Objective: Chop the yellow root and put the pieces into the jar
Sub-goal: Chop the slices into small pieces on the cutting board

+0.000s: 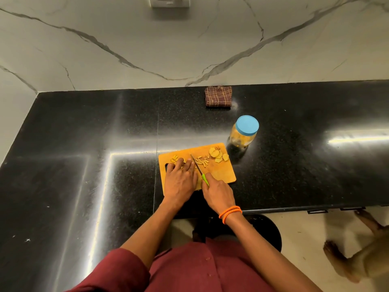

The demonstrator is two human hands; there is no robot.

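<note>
A wooden cutting board (223,175) lies on the black counter. Round yellow root slices (217,154) sit at its far right corner, thin cut sticks (203,161) in the middle, more pieces (174,159) at the far left. My left hand (180,178) presses its fingertips down on root pieces beside the blade; what lies under the fingers is hidden. My right hand (216,193) grips the green handle of a knife (199,168), whose blade points away across the board. A clear jar (244,133) with a blue lid, holding yellow pieces, stands just beyond the board's right corner.
A folded brown checked cloth (218,96) lies at the back by the marble wall. The counter's front edge (294,209) runs just below my wrists. A black stool (265,230) stands under me, and a dog (357,258) stands on the floor at right.
</note>
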